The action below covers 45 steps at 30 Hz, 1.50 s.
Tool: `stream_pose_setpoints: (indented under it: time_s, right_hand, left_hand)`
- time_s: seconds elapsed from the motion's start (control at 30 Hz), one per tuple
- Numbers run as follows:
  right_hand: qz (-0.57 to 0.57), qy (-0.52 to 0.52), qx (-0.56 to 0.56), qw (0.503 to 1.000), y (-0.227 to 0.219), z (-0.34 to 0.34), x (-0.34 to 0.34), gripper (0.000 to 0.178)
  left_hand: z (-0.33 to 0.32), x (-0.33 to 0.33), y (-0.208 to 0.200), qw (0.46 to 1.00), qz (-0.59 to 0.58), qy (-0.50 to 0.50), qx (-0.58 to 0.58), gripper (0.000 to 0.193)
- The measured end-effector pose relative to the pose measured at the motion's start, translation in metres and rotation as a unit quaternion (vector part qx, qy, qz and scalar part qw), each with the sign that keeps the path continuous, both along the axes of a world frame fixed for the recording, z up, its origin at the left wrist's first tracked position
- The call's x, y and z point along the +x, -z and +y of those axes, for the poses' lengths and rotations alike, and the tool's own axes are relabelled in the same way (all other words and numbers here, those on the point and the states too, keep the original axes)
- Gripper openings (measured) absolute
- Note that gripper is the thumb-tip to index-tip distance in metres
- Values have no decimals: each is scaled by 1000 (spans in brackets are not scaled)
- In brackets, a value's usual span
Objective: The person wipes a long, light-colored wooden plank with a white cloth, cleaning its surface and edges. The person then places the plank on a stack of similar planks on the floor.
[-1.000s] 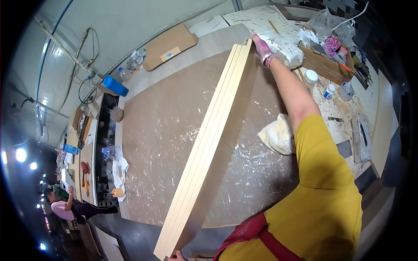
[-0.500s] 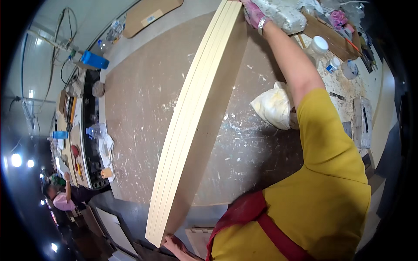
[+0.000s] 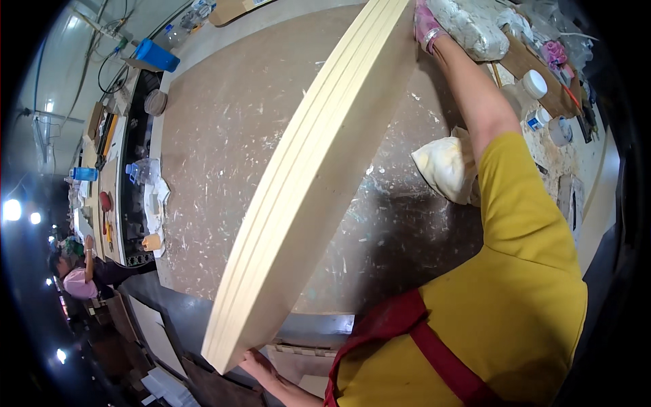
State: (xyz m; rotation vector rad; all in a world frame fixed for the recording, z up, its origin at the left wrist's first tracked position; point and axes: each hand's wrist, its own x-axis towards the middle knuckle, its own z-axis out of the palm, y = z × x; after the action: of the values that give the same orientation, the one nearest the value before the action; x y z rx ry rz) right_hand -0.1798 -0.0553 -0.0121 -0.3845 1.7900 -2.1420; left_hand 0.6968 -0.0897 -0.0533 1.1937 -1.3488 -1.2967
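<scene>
A long pale wooden panel (image 3: 298, 156) stands on edge, tilted, across the work table (image 3: 224, 129). Grooved lines run along its edge; whether it is one thick piece or several stacked boards I cannot tell. My right hand (image 3: 427, 28), in a pink glove with a band at the wrist, grips its far upper end. At the near lower end, my left hand (image 3: 258, 364) holds the panel's corner, some fingers hidden behind it. To the right of the panel, a whitish cloth bundle (image 3: 444, 166) lies on the table, close to my right arm.
Jars, including a white-lidded one (image 3: 532, 85), and a cardboard box (image 3: 529, 64) crowd the right side. A plastic-wrapped lump (image 3: 471, 30) sits beside my right hand. Along the left stand a blue container (image 3: 156, 55) and a water bottle (image 3: 141, 172). A person (image 3: 78, 275) works at the far left.
The panel looks larger and closer, its upper end shifted right and its lower end left. My right hand has moved right with it; the whole view has shifted somewhat. Both hands keep their hold.
</scene>
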Motion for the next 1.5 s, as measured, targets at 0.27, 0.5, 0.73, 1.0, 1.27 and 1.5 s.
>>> stream_pose_setpoints:
  time_s: [0.27,0.5,0.73,1.0,1.27,1.5]
  right_hand:
    - [-76,-135,186,970,12,-14,61,76]
    - [-22,-145,201,969,-5,81,154,74]
    - [-138,-69,195,969,-29,255,295,72]
    - [-235,68,237,940,-24,480,470,66]
    - [-279,228,5,933,33,713,635,64]
    - [-294,411,-46,862,70,899,797,67]
  left_hand:
    - [22,41,-104,977,48,-62,200,51]
    - [24,144,-126,949,44,-18,312,51]
    - [-41,211,-93,939,20,73,336,51]
    - [-140,138,-132,899,-126,304,290,55]
    - [-67,-65,-173,827,-260,470,165,54]
    - [91,-208,-151,708,-323,620,102,56]
